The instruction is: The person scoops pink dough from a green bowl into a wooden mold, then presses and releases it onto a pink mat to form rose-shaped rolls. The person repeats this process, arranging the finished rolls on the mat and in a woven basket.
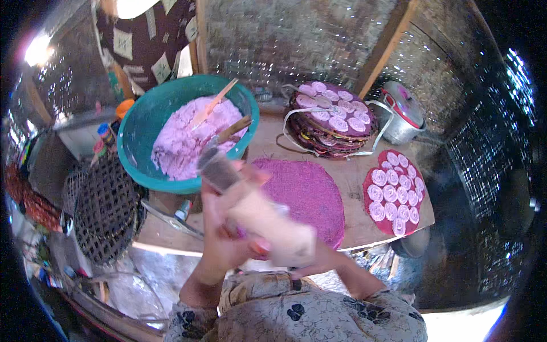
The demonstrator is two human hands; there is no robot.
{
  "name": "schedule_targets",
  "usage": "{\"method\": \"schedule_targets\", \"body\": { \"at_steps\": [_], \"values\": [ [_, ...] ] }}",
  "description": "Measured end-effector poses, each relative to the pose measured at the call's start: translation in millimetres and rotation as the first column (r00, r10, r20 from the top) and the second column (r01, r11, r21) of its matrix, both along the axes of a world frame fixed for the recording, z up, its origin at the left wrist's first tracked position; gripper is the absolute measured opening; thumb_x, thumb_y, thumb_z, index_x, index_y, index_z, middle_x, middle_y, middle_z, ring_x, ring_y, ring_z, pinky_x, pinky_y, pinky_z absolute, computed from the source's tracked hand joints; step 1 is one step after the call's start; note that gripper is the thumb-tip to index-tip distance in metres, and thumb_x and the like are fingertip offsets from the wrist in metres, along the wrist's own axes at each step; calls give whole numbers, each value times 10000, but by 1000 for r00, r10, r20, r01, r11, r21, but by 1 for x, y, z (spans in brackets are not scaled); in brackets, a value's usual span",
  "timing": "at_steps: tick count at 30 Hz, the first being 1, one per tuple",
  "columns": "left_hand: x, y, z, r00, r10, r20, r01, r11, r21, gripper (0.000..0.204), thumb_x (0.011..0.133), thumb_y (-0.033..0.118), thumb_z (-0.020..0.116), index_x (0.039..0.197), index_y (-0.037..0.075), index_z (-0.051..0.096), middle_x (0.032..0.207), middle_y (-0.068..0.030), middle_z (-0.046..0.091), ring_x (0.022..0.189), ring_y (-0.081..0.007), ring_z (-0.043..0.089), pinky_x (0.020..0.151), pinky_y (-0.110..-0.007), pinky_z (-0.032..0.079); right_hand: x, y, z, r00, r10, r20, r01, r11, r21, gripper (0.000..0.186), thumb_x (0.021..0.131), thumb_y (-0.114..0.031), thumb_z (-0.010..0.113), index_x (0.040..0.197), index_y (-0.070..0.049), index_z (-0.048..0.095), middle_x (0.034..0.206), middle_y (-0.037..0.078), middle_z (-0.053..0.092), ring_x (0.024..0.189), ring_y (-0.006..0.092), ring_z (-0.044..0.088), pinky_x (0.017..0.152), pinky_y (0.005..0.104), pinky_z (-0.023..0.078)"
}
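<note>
Both my hands hold a long pale cylinder press (pixel 268 219) with a dark clear tip that points up toward the basin. My left hand (pixel 219 242) wraps around its middle from the left. My right hand (pixel 320 261) grips its lower, wider end. The press hangs over the near edge of a round purple mat (pixel 313 191) lying bare on the wooden table (pixel 356 225). Just beyond the tip stands a teal basin (pixel 142 128) filled with pink-purple dough (pixel 185 142), with a wooden spatula (pixel 213 102) stuck in it.
A stack of round mats (pixel 333 119) topped with pale spirals sits at the back. Another mat (pixel 394 194) with several spirals lies at the right table edge. A metal pot with lid (pixel 403 111) stands behind it. A dark woven basket (pixel 105 208) is at left.
</note>
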State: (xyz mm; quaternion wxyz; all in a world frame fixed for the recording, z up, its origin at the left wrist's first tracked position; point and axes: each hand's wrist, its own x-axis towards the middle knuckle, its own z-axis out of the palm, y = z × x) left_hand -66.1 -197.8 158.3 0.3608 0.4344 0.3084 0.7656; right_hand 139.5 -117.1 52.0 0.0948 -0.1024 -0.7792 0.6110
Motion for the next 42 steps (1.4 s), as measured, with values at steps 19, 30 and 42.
{"method": "schedule_targets", "body": {
  "at_steps": [19, 30, 42],
  "values": [
    [1, 161, -197, 343, -386, 857, 422, 878, 227, 443, 919, 511, 462, 946, 84, 577, 848, -64, 588, 874, -270, 581, 780, -432, 508, 90, 88, 1, 801, 57, 596, 435, 629, -645, 739, 909, -569, 463, 1331, 34, 396, 1036, 212, 615, 955, 286, 626, 817, 390, 507],
    [3, 142, -173, 394, -327, 859, 289, 931, 222, 391, 925, 461, 422, 890, 98, 563, 822, -57, 566, 822, -256, 553, 759, -437, 473, 89, 89, 36, 810, 25, 585, 371, 751, -546, 597, 889, -541, 533, 1107, 14, 566, 870, 112, 651, 756, 183, 630, 667, 310, 503],
    [13, 141, -146, 409, -339, 847, 303, 926, 225, 354, 921, 432, 425, 863, 108, 556, 759, -61, 550, 767, -252, 544, 750, -442, 448, 96, 80, 51, 841, -79, 535, 358, 822, -443, 580, 881, -522, 549, 1060, 27, 598, 804, 95, 647, 714, 155, 635, 632, 292, 510]
  ]
}}
